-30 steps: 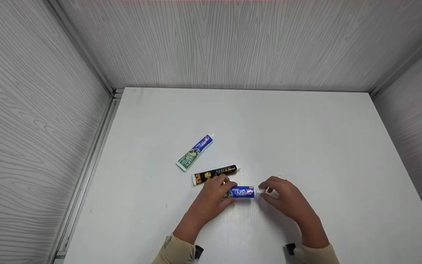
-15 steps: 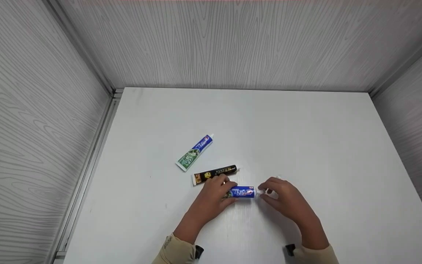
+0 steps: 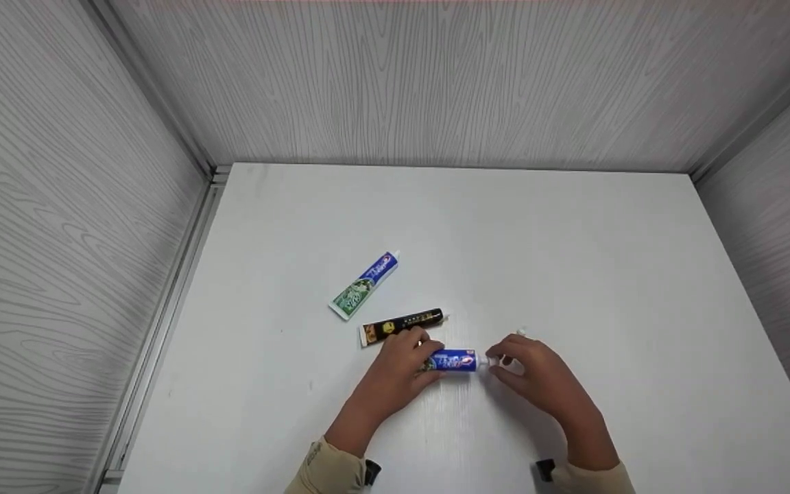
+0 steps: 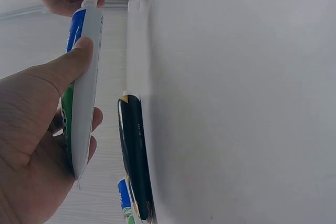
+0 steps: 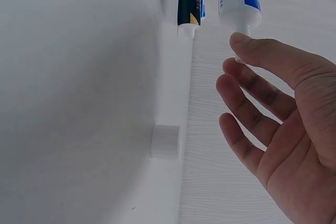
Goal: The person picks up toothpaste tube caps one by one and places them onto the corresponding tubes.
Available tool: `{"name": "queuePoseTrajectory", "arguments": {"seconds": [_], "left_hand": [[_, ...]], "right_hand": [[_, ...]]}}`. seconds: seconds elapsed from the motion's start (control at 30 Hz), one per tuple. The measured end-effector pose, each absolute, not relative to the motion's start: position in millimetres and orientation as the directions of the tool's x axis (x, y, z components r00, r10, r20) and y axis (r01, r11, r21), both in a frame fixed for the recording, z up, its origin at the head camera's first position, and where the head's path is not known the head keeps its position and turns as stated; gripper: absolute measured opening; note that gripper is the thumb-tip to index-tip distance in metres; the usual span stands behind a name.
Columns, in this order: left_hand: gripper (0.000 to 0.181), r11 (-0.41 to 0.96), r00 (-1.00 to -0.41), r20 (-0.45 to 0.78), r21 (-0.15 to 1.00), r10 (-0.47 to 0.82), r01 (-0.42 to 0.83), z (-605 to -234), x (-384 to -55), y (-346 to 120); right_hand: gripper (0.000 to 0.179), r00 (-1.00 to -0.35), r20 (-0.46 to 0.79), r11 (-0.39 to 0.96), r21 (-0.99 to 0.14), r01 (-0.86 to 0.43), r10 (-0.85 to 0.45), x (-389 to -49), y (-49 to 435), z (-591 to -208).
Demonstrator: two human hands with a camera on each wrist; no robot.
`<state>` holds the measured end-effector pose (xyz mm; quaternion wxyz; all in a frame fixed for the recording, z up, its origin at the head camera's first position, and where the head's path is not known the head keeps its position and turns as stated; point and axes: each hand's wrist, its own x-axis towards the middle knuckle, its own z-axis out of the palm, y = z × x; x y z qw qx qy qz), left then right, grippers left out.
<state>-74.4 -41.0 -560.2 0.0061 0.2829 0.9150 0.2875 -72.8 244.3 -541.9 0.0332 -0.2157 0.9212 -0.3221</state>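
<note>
My left hand [image 3: 405, 363] grips a blue, green and white toothpaste tube [image 3: 455, 360] around its body, thumb on one side and fingers on the other. The tube lies level, its nozzle end toward my right hand [image 3: 532, 370]. The right thumb and index finger pinch the small white cap [image 3: 493, 361] at that end, with a short narrow neck showing between cap and tube. In the right wrist view, the pinching fingertips partly hide this white piece, and the other fingers are loosely bent. Just beyond the left hand lies a black and gold toothpaste tube [image 3: 403, 326].
Another blue and green toothpaste tube [image 3: 364, 286] lies slanted farther back on the white table [image 3: 539, 240]. A loose white cap [image 5: 166, 141] stands on the table by the right hand. Grey wood-grain panels [image 3: 395, 82] border the table at the back and sides.
My right hand has shifted very slightly right with the pinched cap, and more of the narrow neck shows. The left hand and the other tubes stay in place.
</note>
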Motion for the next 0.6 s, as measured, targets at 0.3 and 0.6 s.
{"name": "queuePoseTrajectory", "arguments": {"seconds": [0.3, 0.6], "left_hand": [[0.043, 0.674, -0.829, 0.178, 0.505, 0.530, 0.539, -557.7, -73.9, -40.6], [0.044, 0.672, -0.829, 0.157, 0.515, 0.536, 0.532, -553.5, -72.7, -40.5]], "right_hand": [[0.024, -0.903, 0.089, 0.702, -0.598, -0.387, -0.421, -72.1, 241.6, -540.3], [0.023, -0.881, 0.096, 0.680, -0.599, -0.423, -0.463, -72.0, 240.8, -536.0]]}}
